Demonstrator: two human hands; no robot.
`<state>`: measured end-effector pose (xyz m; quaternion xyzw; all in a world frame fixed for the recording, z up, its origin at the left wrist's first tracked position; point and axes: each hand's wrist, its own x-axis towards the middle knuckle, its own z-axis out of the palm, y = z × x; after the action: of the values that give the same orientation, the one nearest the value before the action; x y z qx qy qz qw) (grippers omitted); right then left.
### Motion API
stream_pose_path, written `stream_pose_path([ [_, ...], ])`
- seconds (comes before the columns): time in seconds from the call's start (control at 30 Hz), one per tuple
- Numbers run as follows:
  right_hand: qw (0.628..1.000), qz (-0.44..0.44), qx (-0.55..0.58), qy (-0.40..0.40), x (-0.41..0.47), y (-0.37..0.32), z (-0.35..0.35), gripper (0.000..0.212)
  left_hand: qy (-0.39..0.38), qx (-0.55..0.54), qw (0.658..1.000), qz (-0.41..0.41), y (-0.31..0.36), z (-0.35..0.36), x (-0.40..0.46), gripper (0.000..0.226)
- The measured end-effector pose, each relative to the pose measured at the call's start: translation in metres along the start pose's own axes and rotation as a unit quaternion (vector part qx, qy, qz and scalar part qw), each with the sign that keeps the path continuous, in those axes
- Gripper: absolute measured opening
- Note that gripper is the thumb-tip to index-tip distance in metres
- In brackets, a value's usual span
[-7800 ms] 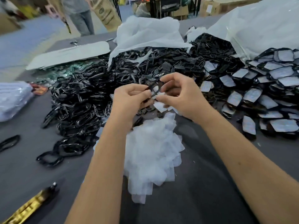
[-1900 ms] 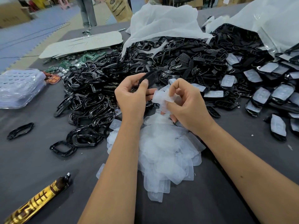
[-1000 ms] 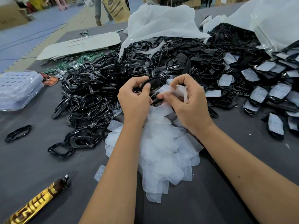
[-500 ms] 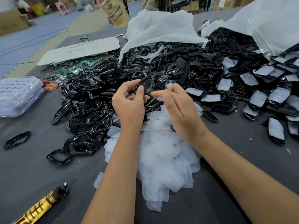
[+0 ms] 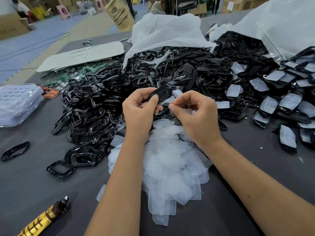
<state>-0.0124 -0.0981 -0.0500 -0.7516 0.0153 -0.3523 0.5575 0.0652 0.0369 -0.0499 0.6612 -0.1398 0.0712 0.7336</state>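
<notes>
Judging from the heaps, the fitting of pads into shells was well short of done. At far left a stack of clear trays (image 5: 18, 103) lay on the tabletop (image 5: 34, 181); what it held could not be told. Next came a large heap of bare black frames (image 5: 92, 103), seemingly not yet worked. The left hand (image 5: 139, 109) had its fingers curled round a black shell (image 5: 159, 95), raised just above that heap. The right hand (image 5: 196, 116) pinched the shell's near end between thumb and forefinger. Beneath both wrists lay a pile of translucent pads (image 5: 170, 167), unused. Behind, a white bag (image 5: 167, 33) lay open, with black parts spilling from its mouth. Further right spread the padded shells (image 5: 272, 103), apparently finished, and a second bag (image 5: 281, 21) lay over more black parts.
</notes>
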Motion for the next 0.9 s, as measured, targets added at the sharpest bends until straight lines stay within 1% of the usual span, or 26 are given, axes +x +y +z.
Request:
stream_pose_path([
  [0.1,1.000,0.007,0.000,0.011,0.001,0.003,-0.001,0.019,-0.035,0.002,0.999,-0.011,-0.001,0.000,0.000,0.019],
  [0.17,1.000,0.027,0.002,0.007,0.002,0.004,-0.001,0.016,-0.045,0.003,0.999,-0.013,-0.001,0.000,0.000,0.019],
  [0.2,1.000,0.024,-0.016,0.000,0.002,0.004,-0.002,0.014,-0.044,0.003,0.999,-0.014,-0.001,0.001,0.000,0.019],
  [0.27,0.993,-0.028,-0.111,-0.020,0.002,0.003,-0.002,0.017,-0.037,0.001,0.999,-0.016,-0.001,0.000,0.000,0.020],
  [0.3,0.982,-0.054,-0.177,-0.040,0.001,0.002,-0.002,0.025,-0.032,0.001,0.999,-0.017,-0.001,0.000,0.001,0.020],
  [0.33,0.962,-0.060,-0.255,-0.072,0.000,0.001,-0.003,0.034,-0.027,0.003,0.999,-0.017,-0.001,0.000,0.001,0.020],
  [0.4,0.907,-0.023,-0.394,-0.148,-0.001,-0.004,-0.004,0.044,-0.022,0.006,1.000,-0.020,-0.001,0.000,0.001,0.021],
  [0.43,0.885,-0.004,-0.430,-0.176,-0.001,-0.006,-0.004,0.044,-0.021,0.007,1.000,-0.022,-0.001,0.000,0.001,0.021],
  [0.47,0.874,0.004,-0.446,-0.194,0.000,-0.008,-0.003,0.044,-0.020,0.008,1.000,-0.023,-0.001,0.000,0.001,0.021],
  [0.53,0.867,0.000,-0.450,-0.213,0.000,-0.011,-0.001,0.041,-0.016,0.010,0.999,-0.025,-0.001,0.000,0.001,0.020],
  [0.63,0.866,-0.009,-0.452,-0.215,0.000,-0.011,-0.001,0.046,-0.010,0.012,0.999,-0.028,-0.002,0.000,0.002,0.020],
  [0.73,0.890,-0.029,-0.398,-0.220,-0.001,-0.012,-0.002,0.047,-0.002,0.007,1.000,-0.030,-0.001,0.000,0.002,0.020],
  [0.77,0.891,-0.044,-0.384,-0.238,-0.001,-0.013,-0.001,0.050,0.002,0.004,0.999,-0.031,-0.001,0.000,0.002,0.019],
  [0.83,0.871,-0.067,-0.390,-0.292,-0.003,-0.015,0.003,0.061,0.012,0.001,0.999,-0.031,0.000,0.000,0.002,0.019],
  [0.87,0.865,-0.072,-0.390,-0.307,-0.004,-0.016,0.005,0.059,0.016,0.000,0.999,-0.031,0.000,0.000,0.002,0.019],
  [0.9,0.871,-0.080,-0.377,-0.304,-0.006,-0.015,0.006,0.049,0.022,-0.005,0.999,-0.031,0.001,0.000,0.002,0.019],
])
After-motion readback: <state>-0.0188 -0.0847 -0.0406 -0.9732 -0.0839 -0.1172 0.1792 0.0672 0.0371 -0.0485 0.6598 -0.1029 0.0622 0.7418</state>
